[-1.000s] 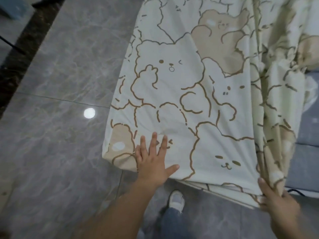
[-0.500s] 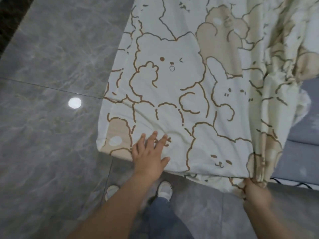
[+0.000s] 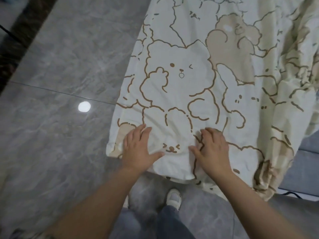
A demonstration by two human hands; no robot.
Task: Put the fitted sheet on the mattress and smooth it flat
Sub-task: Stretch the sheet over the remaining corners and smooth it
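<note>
Fitted sheet [image 3: 181, 87], cream with brown-outlined cartoon bears, is seen stretched over the near-left corner of the mattress [image 3: 309, 152]; the print lies fairly taut there, with only faint creases fanning out around the palms. Left hand [image 3: 138, 149] is laid flat and open on the sheet just inside that corner, fingers spread, nothing gripped. Right hand [image 3: 212, 150] is pressed flat beside it, a little apart, fingers slightly curled onto the cloth; no fold is pinched as far as can be seen. Toward the right the sheet is bunched and gathered into loose folds, and its elastic hem hangs in a crumpled drape off the near edge. Beyond that drape a strip of bare grey mattress is exposed, so the near-right corner is judged not yet covered. The far corners lie out of frame and cannot be assessed. Grey marble-look floor tiles [image 3: 57, 135] carry a round light reflection; a white shoe [image 3: 174, 198] and jeans are visible below the bed edge. Judged stage: one corner seated and being smoothed; remaining work is thought to be pulling the gathered right side over its corner, then flattening the whole surface.
</note>
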